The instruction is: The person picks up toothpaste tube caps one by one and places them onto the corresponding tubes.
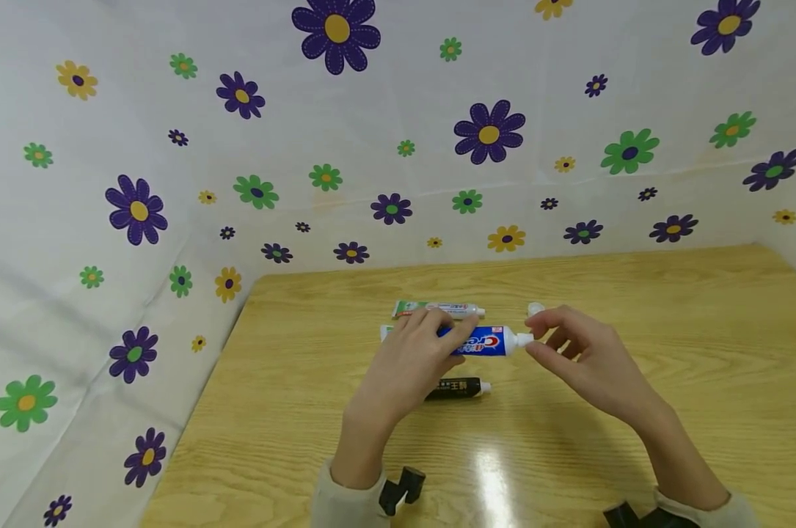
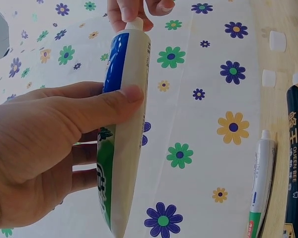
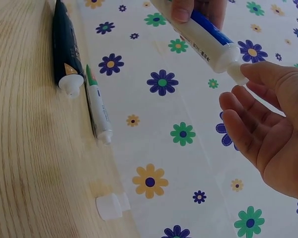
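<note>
Two bare hands hold a blue, white and green plastic toothpaste tube (image 1: 488, 342) above a pale wood-grain table (image 1: 272, 440), at centre right of the head view. The left hand (image 1: 416, 350) grips its body between thumb and fingers, probably to stop it twisting. The right hand (image 1: 585, 359) pinches its short white cap-like tip (image 3: 236, 74), which points right; holding the tube lengthwise seems to leave that end free for the fingertips.

Just above it in the frame lies a slim white-and-green tube (image 1: 460, 309); below, partly hidden by the left arm, a black tube with gold lettering (image 1: 460, 389). Both point white nozzles right, perhaps for easy reach. Two small white plastic caps (image 2: 277, 41) rest on the table beyond the right fingertips, apparently kept clear of the tubes. Flower-printed white cloth (image 1: 371, 117) fills the upper frame.
</note>
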`<state>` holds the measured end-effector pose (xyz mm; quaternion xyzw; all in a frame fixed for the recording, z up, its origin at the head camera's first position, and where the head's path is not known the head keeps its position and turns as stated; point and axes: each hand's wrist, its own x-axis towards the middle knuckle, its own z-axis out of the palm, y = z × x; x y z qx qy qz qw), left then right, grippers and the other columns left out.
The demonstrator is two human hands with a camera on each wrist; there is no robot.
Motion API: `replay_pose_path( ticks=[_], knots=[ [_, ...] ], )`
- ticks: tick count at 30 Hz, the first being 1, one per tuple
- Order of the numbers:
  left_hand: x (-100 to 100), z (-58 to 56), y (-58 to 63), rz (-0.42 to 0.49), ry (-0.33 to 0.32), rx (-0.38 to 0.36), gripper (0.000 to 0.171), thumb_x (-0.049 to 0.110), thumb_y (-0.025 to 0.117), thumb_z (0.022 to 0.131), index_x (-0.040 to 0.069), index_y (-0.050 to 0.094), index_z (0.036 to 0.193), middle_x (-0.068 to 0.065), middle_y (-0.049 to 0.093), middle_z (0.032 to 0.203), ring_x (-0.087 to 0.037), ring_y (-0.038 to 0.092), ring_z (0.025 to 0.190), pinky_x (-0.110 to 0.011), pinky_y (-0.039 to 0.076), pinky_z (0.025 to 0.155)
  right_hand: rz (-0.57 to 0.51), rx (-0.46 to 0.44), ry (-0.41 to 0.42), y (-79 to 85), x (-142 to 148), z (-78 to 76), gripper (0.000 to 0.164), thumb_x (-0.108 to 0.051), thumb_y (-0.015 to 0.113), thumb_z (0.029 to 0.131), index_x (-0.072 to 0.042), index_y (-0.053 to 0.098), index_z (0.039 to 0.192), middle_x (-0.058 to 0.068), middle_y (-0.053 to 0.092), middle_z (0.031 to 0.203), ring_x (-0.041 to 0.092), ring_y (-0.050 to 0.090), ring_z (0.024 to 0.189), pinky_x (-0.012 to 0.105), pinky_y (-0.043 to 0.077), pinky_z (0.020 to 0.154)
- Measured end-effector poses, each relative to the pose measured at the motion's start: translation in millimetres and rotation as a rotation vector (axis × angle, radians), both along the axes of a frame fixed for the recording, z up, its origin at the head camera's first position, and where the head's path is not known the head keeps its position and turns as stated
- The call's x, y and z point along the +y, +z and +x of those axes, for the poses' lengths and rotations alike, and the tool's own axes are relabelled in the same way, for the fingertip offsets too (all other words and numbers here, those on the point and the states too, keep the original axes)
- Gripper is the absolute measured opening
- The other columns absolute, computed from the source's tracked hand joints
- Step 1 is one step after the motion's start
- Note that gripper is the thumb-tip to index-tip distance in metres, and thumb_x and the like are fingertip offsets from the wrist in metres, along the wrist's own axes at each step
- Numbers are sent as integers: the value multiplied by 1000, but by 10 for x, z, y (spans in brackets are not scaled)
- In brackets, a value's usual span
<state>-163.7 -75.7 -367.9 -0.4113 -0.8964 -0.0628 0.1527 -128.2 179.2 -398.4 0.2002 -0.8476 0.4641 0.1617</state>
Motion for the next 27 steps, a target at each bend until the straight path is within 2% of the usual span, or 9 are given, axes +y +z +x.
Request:
replay_pose_path(
  ticks=[6,11,16,22,27],
  knots=[
    [-21,18,2,24,14,-17,54,28,75,89,22,58,140,-6,63,117,-24,61,112,-46,48,102,15,12,-12,12,-3,16,28,1,73,87,-11,67,112,0,62,113,6,61,84,23,54,64],
    [-51,23,8,26,34,-17,55,28,75,89,23,57,141,-6,64,116,-25,61,111,-47,50,100,31,23,27,20,-17,15,33,2,77,83,-11,68,112,1,58,119,9,60,89,21,54,66],
    [-86,31,-5,19,34,9,55,29,75,90,23,57,141,-5,64,115,-24,62,109,-46,51,98,52,56,37,23,-51,-9,31,6,76,83,-9,69,109,3,59,118,7,60,88,20,54,65],
    [-113,47,-13,17,40,12,53,30,74,90,21,58,140,-5,64,116,-24,61,111,-45,50,99,72,54,39,29,-76,-28,26,4,73,86,-8,68,108,3,60,116,4,58,88,21,54,64],
    [-58,34,11,-36,18,21,52,32,71,93,24,55,142,-3,63,118,-21,58,110,-39,50,99,71,44,-2,22,-45,24,24,3,73,87,-10,70,107,1,62,113,1,58,87,20,53,64]
  ],
)
